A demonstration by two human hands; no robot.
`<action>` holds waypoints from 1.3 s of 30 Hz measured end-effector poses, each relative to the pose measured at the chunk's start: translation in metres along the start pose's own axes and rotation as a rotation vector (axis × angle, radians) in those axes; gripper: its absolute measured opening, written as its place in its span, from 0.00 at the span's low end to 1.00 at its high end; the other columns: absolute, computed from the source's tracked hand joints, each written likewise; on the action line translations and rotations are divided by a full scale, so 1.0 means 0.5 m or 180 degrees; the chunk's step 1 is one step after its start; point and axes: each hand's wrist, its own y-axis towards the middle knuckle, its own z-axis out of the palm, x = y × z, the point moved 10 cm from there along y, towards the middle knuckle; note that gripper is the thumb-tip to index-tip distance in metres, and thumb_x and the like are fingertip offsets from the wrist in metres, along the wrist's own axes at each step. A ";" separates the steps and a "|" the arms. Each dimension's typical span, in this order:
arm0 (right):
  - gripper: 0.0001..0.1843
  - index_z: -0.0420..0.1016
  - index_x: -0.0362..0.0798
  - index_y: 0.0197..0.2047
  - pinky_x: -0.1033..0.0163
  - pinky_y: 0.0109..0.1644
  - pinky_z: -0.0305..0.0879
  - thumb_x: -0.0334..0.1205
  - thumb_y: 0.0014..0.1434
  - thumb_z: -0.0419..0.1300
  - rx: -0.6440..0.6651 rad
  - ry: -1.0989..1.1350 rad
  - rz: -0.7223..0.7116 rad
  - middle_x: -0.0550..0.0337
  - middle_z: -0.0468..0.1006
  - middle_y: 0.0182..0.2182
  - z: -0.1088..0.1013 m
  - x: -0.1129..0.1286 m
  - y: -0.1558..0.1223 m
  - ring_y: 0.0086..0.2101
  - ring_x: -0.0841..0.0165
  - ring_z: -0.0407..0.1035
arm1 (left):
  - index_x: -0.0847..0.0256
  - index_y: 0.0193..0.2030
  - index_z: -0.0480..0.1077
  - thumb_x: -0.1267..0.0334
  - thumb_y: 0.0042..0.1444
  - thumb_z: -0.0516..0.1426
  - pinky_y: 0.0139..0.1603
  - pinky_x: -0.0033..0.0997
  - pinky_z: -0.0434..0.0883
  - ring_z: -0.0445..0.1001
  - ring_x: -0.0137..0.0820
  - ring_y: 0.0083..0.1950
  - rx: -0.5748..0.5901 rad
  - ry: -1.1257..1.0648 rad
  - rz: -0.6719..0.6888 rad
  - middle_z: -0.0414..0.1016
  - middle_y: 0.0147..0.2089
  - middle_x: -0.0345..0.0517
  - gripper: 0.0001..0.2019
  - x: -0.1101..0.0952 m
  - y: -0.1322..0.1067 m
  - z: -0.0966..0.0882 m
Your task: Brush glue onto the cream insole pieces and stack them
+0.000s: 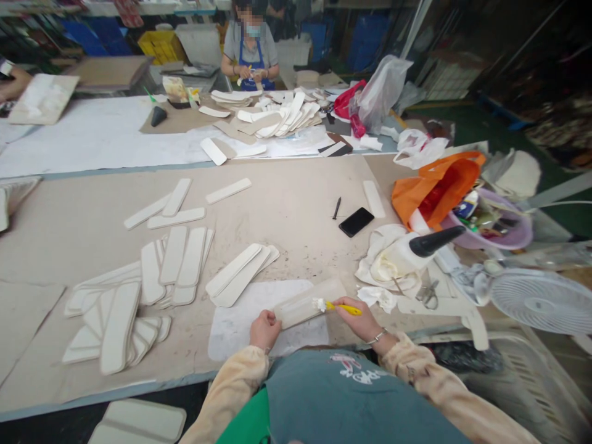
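Slantwise, pale strip (300, 308) points away rightward from left hand (265, 332).

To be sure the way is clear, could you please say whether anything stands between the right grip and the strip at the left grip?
Nothing visible obstructs: only the yellow brush in the right grip comes between, its white-covered end over the strip.
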 end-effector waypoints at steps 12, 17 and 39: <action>0.11 0.77 0.49 0.36 0.63 0.40 0.67 0.41 0.56 0.55 -0.0308 -0.0054 -0.0354 0.58 0.80 0.33 -0.024 0.050 -0.005 0.34 0.66 0.73 | 0.59 0.33 0.66 0.65 0.50 0.55 0.34 0.26 0.64 0.75 0.29 0.32 0.0002 -0.0120 -0.0121 0.75 0.28 0.39 0.03 0.014 0.003 0.006; 0.10 0.79 0.48 0.34 0.67 0.34 0.67 0.40 0.54 0.57 0.0452 0.0290 -0.0380 0.61 0.80 0.29 0.095 0.079 0.006 0.29 0.70 0.73 | 0.59 0.34 0.65 0.65 0.51 0.55 0.34 0.26 0.64 0.75 0.29 0.32 0.0031 -0.0139 -0.0123 0.75 0.27 0.38 0.03 0.016 0.006 0.009; 0.10 0.79 0.47 0.33 0.71 0.23 0.61 0.37 0.51 0.57 0.0487 0.0696 0.0369 0.65 0.74 0.20 0.160 0.049 0.049 0.20 0.74 0.65 | 0.61 0.34 0.65 0.68 0.49 0.56 0.33 0.26 0.63 0.74 0.28 0.29 0.0024 -0.0383 -0.0174 0.74 0.25 0.38 0.05 0.020 0.006 0.020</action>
